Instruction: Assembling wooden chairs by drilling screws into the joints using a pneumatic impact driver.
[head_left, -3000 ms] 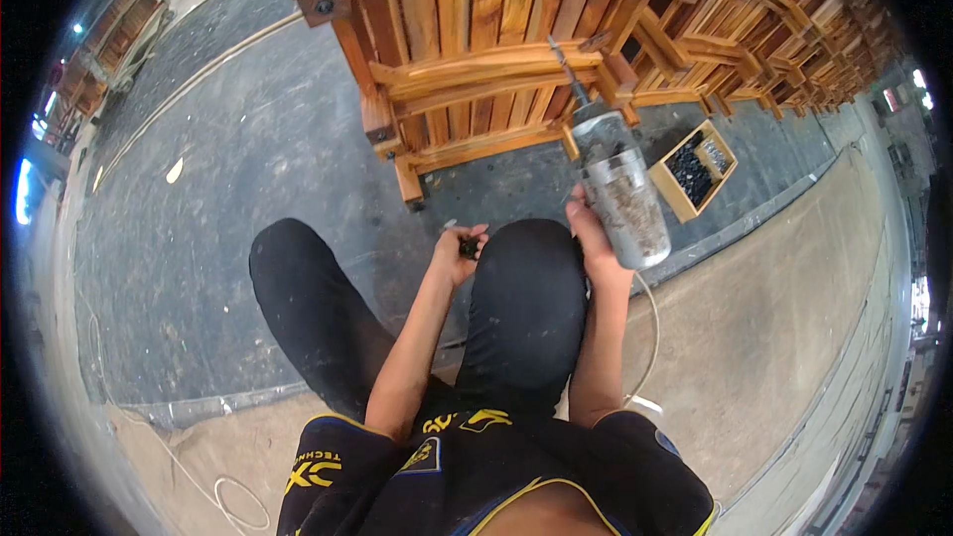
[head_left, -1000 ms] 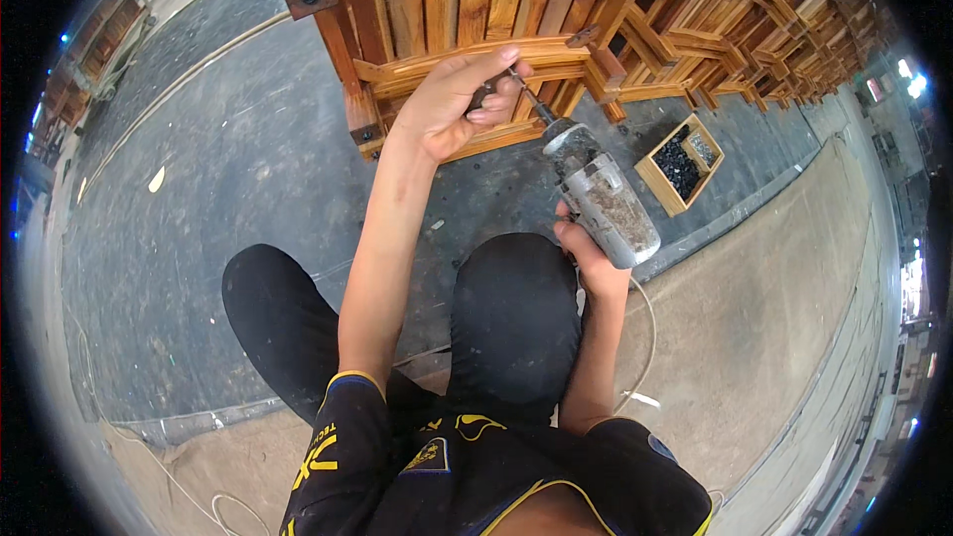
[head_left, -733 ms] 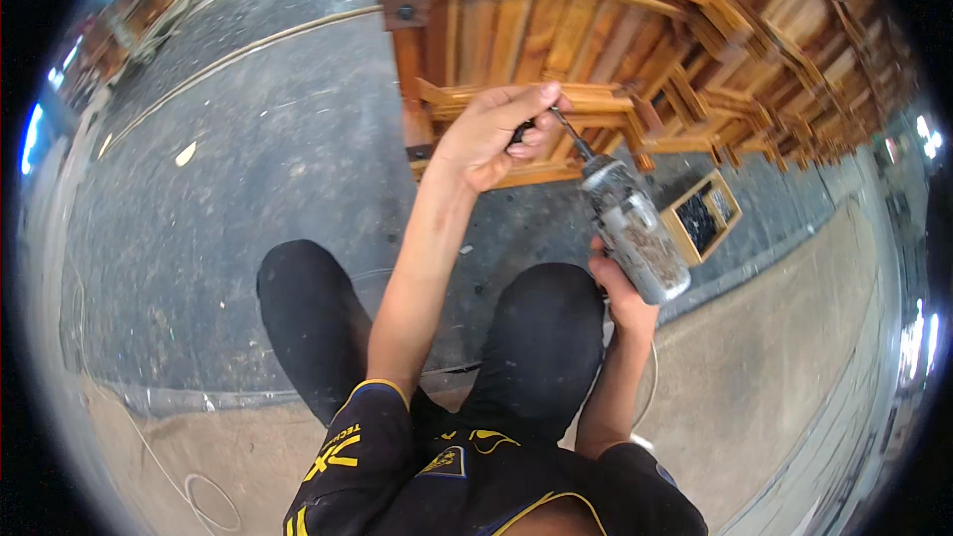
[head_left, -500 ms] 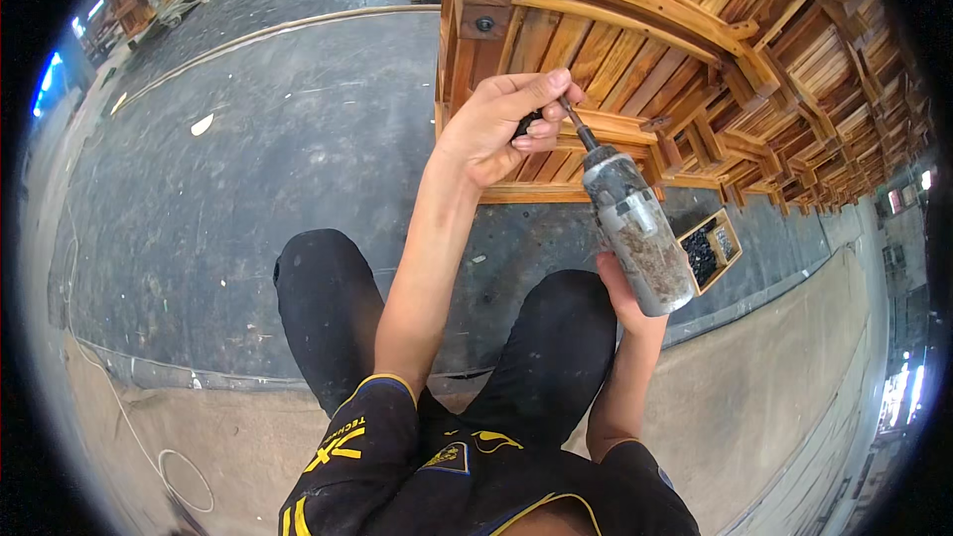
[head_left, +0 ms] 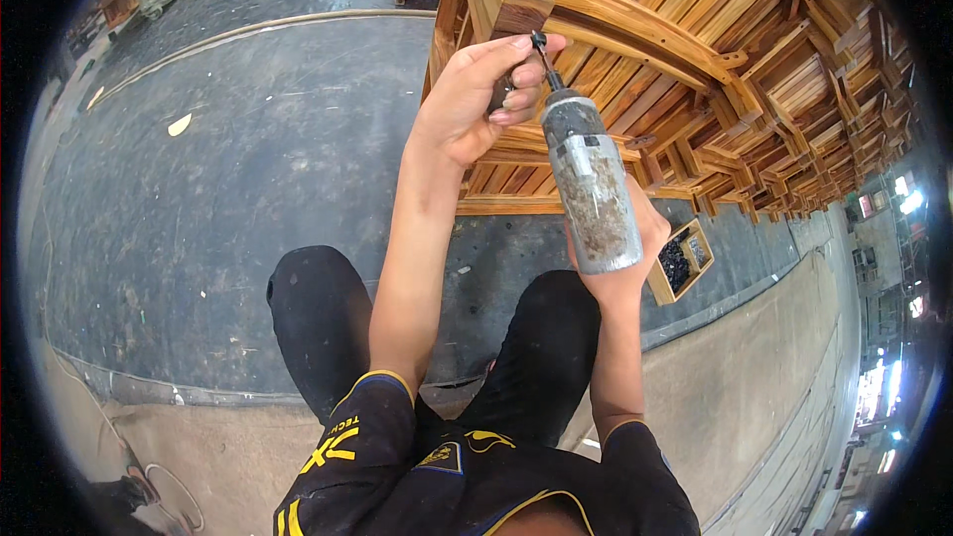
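My right hand (head_left: 645, 228) is wrapped round a worn grey and black power driver (head_left: 596, 203), its bit angled up and away from me. A small black round piece (head_left: 539, 40) sits at the tip of the bit, pinched between the thumb and forefinger of my left hand (head_left: 481, 94). Something dark (head_left: 501, 91) shows under the curled fingers of that hand; what it is I cannot make out. Just beyond the tip stands the square end of a wooden leg (head_left: 523, 12), part of a slatted wooden piece of furniture (head_left: 635, 50). Whether tip and leg touch cannot be told.
More slatted wooden furniture (head_left: 794, 149) runs off to the right in a row. On the dark floor mat (head_left: 248, 159) by my right knee lies a wooden box (head_left: 682, 263) of small black and grey parts. Brown sheeting (head_left: 735, 367) covers the floor nearer me.
Both hands and the driver have moved up and left, toward the leg's end. The black piece now shows at the bit's tip. My view has shifted slightly.
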{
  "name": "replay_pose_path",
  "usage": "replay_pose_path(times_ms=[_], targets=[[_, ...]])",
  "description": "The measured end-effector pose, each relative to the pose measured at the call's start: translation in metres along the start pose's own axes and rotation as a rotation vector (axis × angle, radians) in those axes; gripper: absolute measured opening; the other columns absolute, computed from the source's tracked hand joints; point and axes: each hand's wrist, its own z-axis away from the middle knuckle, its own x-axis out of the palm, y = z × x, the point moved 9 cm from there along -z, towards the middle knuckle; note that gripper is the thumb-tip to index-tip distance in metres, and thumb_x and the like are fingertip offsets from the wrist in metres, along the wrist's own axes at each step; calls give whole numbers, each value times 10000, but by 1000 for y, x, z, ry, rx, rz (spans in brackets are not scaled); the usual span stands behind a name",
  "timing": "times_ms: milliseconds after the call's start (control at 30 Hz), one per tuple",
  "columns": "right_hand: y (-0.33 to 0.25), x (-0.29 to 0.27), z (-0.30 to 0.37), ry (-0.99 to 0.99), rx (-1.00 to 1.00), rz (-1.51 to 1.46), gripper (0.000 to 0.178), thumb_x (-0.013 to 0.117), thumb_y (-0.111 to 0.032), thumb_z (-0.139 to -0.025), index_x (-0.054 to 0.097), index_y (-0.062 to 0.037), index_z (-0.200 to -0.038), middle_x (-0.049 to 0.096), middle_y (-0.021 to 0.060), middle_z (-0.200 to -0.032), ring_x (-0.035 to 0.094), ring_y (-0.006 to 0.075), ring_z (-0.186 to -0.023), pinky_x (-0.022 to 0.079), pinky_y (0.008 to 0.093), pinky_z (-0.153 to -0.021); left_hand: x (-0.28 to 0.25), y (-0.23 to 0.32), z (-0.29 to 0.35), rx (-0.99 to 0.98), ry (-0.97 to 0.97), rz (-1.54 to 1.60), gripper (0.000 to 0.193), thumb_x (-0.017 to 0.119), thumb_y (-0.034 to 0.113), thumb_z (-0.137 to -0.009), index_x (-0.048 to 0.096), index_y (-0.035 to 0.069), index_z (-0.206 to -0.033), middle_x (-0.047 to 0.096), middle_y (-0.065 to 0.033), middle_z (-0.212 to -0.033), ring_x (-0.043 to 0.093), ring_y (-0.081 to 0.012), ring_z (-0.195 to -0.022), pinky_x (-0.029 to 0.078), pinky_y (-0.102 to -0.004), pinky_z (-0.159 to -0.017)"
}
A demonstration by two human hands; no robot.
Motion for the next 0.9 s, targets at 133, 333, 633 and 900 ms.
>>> replay_pose_path(times_ms=[133,333,633,900], targets=[[-3,4,-7,52,-36,-26,327,701,-71,-633,621,41,-930,640,141,-833,642,253,-703,486,278,-684,-1,1,-5,13,-45,73,397,476,195,-959,462,-66,-1258,397,70,-660,373,1,-492,290,-134,-371],[-7,9,-8,59,-52,4,338,709,-79,-645,623,46,-947,654,149,-842,660,253,-729,494,289,-701,-6,-1,-7,4,-58,122,407,470,191,-960,440,-78,-1265,398,69,-656,369,-2,-484,292,-138,-367],[-7,11,-9,65,-40,22,388,721,-92,-655,619,64,-994,672,150,-879,676,240,-772,500,297,-746,-7,1,-10,6,-88,128,405,464,192,-964,434,-75,-1266,407,69,-656,371,0,-474,294,-137,-362],[-5,7,-5,151,47,-64,292,707,-39,-636,618,27,-906,607,122,-714,617,244,-618,485,297,-608,-9,-20,6,2,26,128,341,496,194,-945,532,-39,-1192,423,69,-644,381,-4,-475,273,-135,-363]])
